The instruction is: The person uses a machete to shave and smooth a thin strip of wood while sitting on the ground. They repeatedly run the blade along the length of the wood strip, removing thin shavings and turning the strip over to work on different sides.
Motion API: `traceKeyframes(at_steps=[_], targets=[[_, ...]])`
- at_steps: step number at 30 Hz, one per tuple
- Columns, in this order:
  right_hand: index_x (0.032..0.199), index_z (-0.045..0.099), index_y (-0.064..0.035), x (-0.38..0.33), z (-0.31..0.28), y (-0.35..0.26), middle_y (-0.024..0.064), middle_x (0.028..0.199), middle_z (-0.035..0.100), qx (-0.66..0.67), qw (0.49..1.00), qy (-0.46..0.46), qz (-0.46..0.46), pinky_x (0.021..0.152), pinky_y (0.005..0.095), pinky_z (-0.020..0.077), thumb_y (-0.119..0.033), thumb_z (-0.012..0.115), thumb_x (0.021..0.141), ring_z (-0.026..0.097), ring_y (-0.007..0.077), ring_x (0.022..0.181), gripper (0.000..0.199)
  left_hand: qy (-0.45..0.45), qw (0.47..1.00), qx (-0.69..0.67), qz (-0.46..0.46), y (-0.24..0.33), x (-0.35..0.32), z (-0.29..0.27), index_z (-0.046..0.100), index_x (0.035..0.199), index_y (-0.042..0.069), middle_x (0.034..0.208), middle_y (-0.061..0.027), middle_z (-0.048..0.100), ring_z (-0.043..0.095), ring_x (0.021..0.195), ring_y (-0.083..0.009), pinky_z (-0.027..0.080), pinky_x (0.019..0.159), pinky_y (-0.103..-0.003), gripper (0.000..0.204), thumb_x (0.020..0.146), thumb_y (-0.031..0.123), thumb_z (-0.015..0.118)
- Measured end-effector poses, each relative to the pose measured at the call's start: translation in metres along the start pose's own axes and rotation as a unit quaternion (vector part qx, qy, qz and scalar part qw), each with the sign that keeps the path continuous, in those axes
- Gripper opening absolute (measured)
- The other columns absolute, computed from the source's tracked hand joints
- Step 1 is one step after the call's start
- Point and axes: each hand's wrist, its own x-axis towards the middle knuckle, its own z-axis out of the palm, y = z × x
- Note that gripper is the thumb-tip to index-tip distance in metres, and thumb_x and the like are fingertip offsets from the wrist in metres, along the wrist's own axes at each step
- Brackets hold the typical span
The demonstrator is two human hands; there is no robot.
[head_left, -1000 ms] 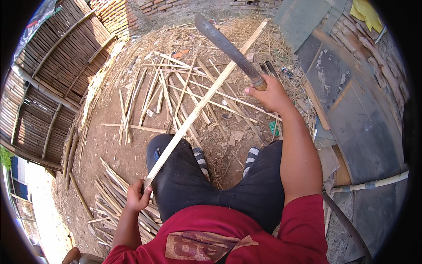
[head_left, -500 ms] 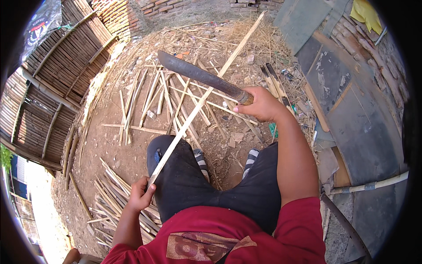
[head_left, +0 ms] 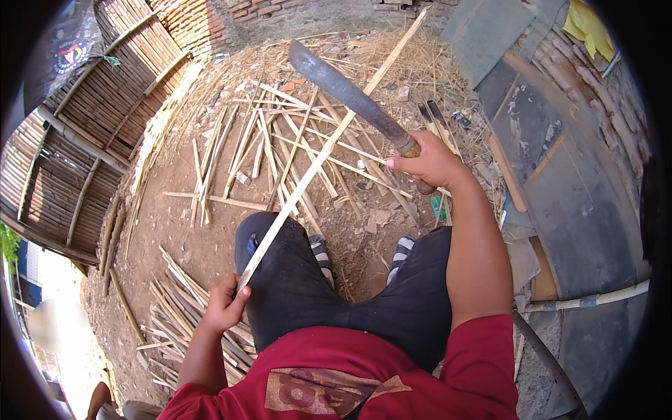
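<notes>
A long, pale wooden strip (head_left: 302, 187) slants from above my left thigh up toward the far right. Its near end is in my left hand (head_left: 227, 305), with the fingers closed round it and the thumb along it. My right hand (head_left: 428, 162) grips the wooden handle of a machete (head_left: 350, 96). The broad dark blade points to the far left and crosses over the strip in this view; whether the two touch, I cannot tell. The handle's butt sticks out below my right hand.
Many loose strips (head_left: 234, 150) lie scattered on the dirt ahead, and a pile of strips (head_left: 178, 315) lies beside my left leg. A bamboo wall (head_left: 77, 140) stands at left. Dark boards (head_left: 560, 175) lean at right. At lower left, part of another person (head_left: 101, 399) shows.
The machete has moved right, and its blade now slopes more steeply, with the tip shifted right and farther away. The strip has shifted slightly, still in my left hand.
</notes>
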Motion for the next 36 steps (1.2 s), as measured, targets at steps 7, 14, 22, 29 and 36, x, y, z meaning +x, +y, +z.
traceKeyframes(at_steps=[7,14,22,29,36], targets=[[0.105,0.066,-0.0042,-0.002,0.011,-0.014,-0.0006,0.069,0.058,-0.014,1.0,-0.014,0.005,0.051,0.031,0.0403,-0.024,0.084,0.084,0.05,0.0097,0.055,0.034,0.02,1.0,0.016,-0.019,-0.004,-0.005,-0.004,0.061,0.094,0.0,0.067,-0.0071,0.055,0.051,0.065,-0.0141,0.044,0.06,-0.035,0.038,0.1,0.037,0.066],[0.111,0.068,-0.0021,-0.001,0.023,-0.002,0.0023,0.082,0.068,-0.094,0.992,-0.005,-0.084,0.062,0.0296,0.0473,-0.017,0.083,0.084,0.059,0.0088,0.069,0.035,0.015,0.998,0.051,0.041,0.016,0.005,-0.008,0.061,0.097,0.0,0.074,-0.0199,0.06,0.063,0.067,-0.0377,0.048,0.062,-0.043,0.024,0.09,0.022,0.064],[0.112,0.068,0.0005,-0.001,0.012,-0.009,0.0018,0.084,0.069,-0.021,0.995,0.079,-0.053,0.064,0.0326,0.0494,-0.019,0.083,0.084,0.061,0.0109,0.072,0.038,0.082,0.99,0.109,-0.021,0.019,0.003,-0.004,0.059,0.109,-0.001,0.071,-0.0158,0.062,0.063,0.064,-0.0276,0.049,0.062,-0.039,0.029,0.095,0.022,0.068],[0.108,0.071,-0.0028,0.007,0.038,-0.002,0.0119,0.092,0.074,-0.178,0.953,0.141,-0.201,0.074,0.042,0.0535,-0.027,0.082,0.083,0.07,0.0301,0.084,0.037,0.2,0.978,0.058,-0.027,0.01,0.008,0.004,0.061,0.115,-0.003,0.07,-0.0143,0.064,0.062,0.062,-0.0224,0.048,0.06,-0.036,0.03,0.099,0.022,0.066],[0.1,0.068,-0.0101,0.002,0.068,-0.014,0.0127,0.084,0.071,-0.326,0.868,0.154,-0.341,0.067,0.045,0.0536,-0.03,0.084,0.081,0.069,0.0368,0.078,0.032,0.22,0.971,0.088,-0.021,0.022,0.021,0.004,0.064,0.116,-0.002,0.078,-0.0112,0.069,0.066,0.071,-0.0185,0.051,0.068,-0.034,0.028,0.103,0.022,0.061]])
